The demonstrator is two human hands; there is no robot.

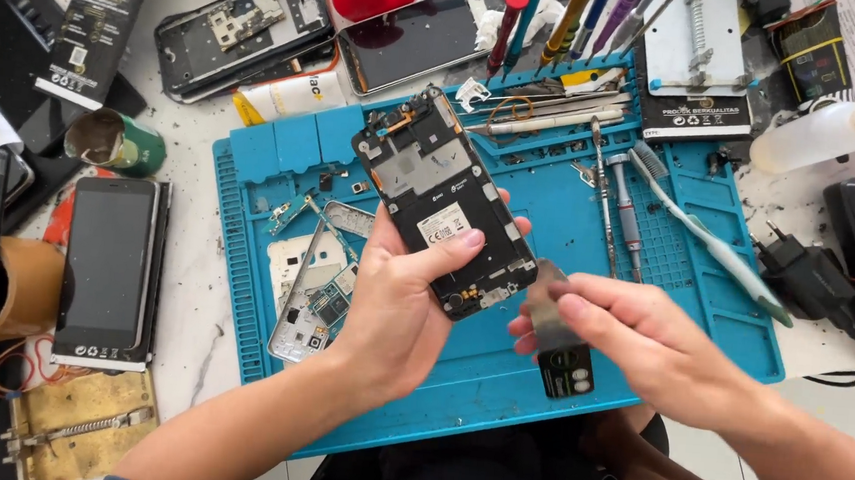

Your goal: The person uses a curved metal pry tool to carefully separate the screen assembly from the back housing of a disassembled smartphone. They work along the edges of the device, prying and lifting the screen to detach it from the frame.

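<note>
From my remote view I record the left hand [398,303] closed around the lower part of an opened black smartphone chassis with its back cover off and inner boards exposed [445,203], held tilted above the blue silicone repair mat [498,375] on the counter. The right hand [631,339] pinches a thin flexible metal pry blade with a black handle [556,339], its tip just beside the phone's lower edge. I judge the chassis light, stiff but fragile; best gripped by its side rails, clear of the boards and ribbon parts. A bare silver phone midframe [308,302] lies on the mat, left of the wrist; a white-handled brush [708,240] lies to the right.
</note>
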